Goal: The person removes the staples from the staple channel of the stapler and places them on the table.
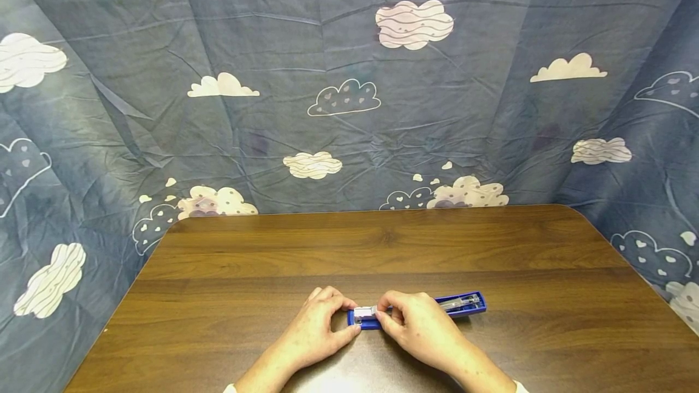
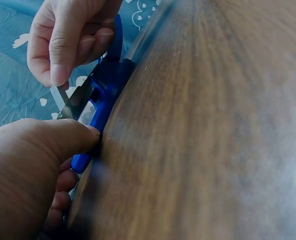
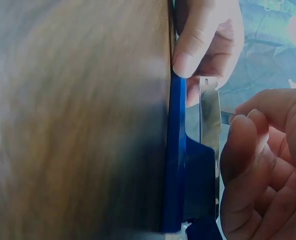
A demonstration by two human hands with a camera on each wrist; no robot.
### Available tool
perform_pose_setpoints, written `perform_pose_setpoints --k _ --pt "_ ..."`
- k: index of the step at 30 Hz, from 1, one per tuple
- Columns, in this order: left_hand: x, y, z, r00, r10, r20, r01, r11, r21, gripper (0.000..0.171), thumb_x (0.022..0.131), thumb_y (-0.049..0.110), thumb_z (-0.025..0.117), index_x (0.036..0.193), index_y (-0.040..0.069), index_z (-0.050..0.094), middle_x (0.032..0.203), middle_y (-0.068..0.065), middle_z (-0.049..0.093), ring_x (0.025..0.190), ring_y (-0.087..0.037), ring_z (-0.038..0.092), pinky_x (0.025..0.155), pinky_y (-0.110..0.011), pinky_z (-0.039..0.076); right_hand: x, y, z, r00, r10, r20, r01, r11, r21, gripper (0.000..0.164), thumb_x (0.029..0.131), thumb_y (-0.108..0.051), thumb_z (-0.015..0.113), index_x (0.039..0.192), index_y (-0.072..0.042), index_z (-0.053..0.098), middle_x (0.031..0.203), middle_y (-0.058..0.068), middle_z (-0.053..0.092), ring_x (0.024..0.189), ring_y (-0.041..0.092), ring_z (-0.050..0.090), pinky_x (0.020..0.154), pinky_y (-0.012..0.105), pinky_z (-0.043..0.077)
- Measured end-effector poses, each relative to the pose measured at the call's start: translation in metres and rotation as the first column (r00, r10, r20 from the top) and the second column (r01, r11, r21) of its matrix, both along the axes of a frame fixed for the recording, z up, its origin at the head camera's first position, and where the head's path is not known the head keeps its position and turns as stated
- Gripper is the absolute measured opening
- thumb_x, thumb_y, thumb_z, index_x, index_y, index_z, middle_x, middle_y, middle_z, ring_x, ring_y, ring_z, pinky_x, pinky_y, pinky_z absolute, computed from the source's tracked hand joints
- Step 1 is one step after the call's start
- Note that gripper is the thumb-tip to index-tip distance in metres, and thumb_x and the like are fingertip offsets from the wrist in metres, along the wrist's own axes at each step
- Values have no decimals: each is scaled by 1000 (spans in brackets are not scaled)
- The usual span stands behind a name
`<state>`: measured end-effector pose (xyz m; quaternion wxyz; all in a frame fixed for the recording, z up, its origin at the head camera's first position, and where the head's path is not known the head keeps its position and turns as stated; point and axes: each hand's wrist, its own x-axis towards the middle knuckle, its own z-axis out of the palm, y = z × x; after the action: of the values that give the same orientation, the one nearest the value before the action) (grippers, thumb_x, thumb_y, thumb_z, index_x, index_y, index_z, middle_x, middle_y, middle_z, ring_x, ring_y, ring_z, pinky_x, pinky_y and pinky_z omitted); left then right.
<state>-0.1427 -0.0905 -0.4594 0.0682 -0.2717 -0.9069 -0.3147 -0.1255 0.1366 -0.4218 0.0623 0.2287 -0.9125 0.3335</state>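
A blue stapler [image 1: 460,304] lies swung open on the table, its top arm laid back to the right. My left hand [image 1: 315,325] holds the front end of its base [image 3: 175,150] between thumb and fingers. Above that base runs the metal magazine [image 3: 209,112]. Over the magazine my right hand [image 1: 422,324] pinches a small silvery strip [image 2: 61,98], which looks like a row of staples, between thumb and index finger. Its lower end meets the magazine in the left wrist view. The right hand hides the stapler's middle in the head view.
The brown wooden table [image 1: 262,265] has rounded far corners and spreads around both hands. Behind it and at both sides hangs a blue cloth [image 1: 349,138] printed with clouds.
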Motion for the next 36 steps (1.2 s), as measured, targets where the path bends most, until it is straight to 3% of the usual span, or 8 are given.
perform_pose_setpoints --k 12,24,29,36 --pt "0 0 0 1000 0 8 0 1000 -8 26 84 30 83 106 20 74 100 11 65 96 -5 53 86 -30 47 0 -1 -2 1000 0 -16 0 1000 15 11 90 -17 75 85 -25 69 55 -21 40 47 -8 32 44 17 29" --pt "0 0 0 1000 -4 13 4 1000 5 26 84 30 83 106 20 74 100 11 65 95 -4 52 84 -27 46 -2 3 3 1000 3 27 -2 999 -32 11 90 -16 75 85 -24 69 54 -21 40 46 -8 32 44 17 29" --pt "0 0 -1 1000 0 12 0 1000 5 26 84 30 83 106 21 74 101 11 65 96 -5 52 85 -28 46 0 4 2 994 86 74 -83 996 -38 16 88 -14 75 81 -26 67 55 -21 41 47 -9 33 44 16 29" --pt "1 1 0 1000 4 -2 -4 1000 5 26 83 29 83 105 20 74 101 11 66 96 -5 53 85 -28 46 1 10 1 953 235 192 -243 970 18 21 86 -15 75 73 -27 65 54 -23 41 49 -9 37 46 16 33"
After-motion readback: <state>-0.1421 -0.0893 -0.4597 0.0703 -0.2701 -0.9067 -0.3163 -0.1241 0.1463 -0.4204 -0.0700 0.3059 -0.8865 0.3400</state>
